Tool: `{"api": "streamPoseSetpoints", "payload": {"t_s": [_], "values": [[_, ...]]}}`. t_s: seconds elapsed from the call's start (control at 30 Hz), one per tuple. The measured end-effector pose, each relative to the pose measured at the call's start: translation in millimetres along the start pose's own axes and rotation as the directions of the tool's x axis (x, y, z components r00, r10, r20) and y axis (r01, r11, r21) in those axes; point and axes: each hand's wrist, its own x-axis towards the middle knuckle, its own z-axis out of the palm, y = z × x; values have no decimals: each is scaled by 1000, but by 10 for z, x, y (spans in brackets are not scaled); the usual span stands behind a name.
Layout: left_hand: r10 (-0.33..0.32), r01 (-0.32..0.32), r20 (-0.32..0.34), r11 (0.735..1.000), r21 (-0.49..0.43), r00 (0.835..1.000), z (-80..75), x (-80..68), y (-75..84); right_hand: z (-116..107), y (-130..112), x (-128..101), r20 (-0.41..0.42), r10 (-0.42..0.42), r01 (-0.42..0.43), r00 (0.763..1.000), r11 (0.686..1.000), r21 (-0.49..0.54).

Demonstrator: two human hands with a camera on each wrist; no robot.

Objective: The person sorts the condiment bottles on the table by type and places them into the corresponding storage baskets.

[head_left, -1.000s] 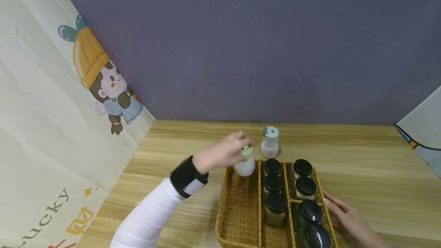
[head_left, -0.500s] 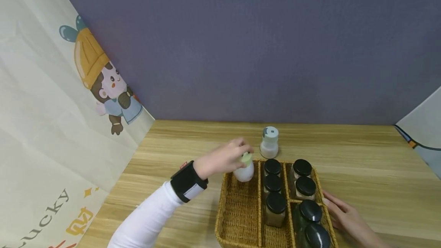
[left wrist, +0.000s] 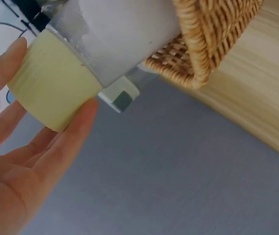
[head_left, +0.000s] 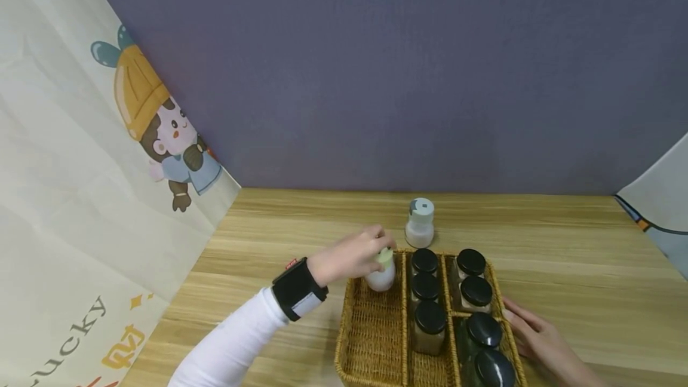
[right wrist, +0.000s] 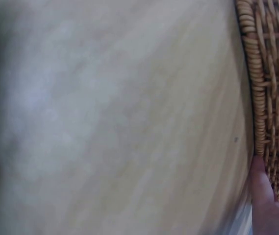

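Note:
In the head view my left hand (head_left: 357,254) pinches the pale yellow-green lid of a seasoning jar (head_left: 380,281) with a whitish body. The jar is inside the far end of the left compartment of a wicker basket (head_left: 344,339); whether its base touches the bottom cannot be seen. Up close in the left wrist view, thumb and fingers hold the lid (left wrist: 56,81) from both sides. My right hand (head_left: 543,339) rests against the basket's right side, fingers fairly straight. One finger (right wrist: 263,188) touches the wicker in the right wrist view.
Several black-lidded jars (head_left: 430,318) stand in the basket's middle and right compartments. Behind the basket, a jar with a pale bluish-white lid (head_left: 420,223) stands on the wooden table (head_left: 279,214). A dark wall panel (head_left: 376,76) rises at the table's back edge.
My left hand has moved down and slightly nearer, lowering the jar with the yellow-green lid deeper into the left compartment. The right hand and the basket have stayed in place.

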Motion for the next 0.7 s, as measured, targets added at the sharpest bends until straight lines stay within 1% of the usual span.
{"api": "streamPoseSetpoints", "payload": {"t_s": [0.13, 0.23, 0.4, 0.53, 0.7], "values": [[4, -4, 8, 1000, -13, 1000, 62, 17, -21, -5, -1, 4, 0, 7, -7, 1000, 1000, 10], [-7, 7, 24, 999, -31, 1000, 98, 33, -30, -8, -1, 6, 5, 5, -5, 1000, 1000, 5], [-19, 20, 44, 999, -26, 999, 161, 62, -52, -12, 16, 11, 4, -8, 9, 1000, 1000, -9], [-42, 44, 66, 998, -33, 997, 190, 75, -58, -12, 31, 13, 0, -14, 14, 1000, 1000, -12], [-51, 54, 71, 998, -41, 996, 210, 84, -62, -13, 34, 15, 0, -14, 14, 1000, 1000, -7]]}}
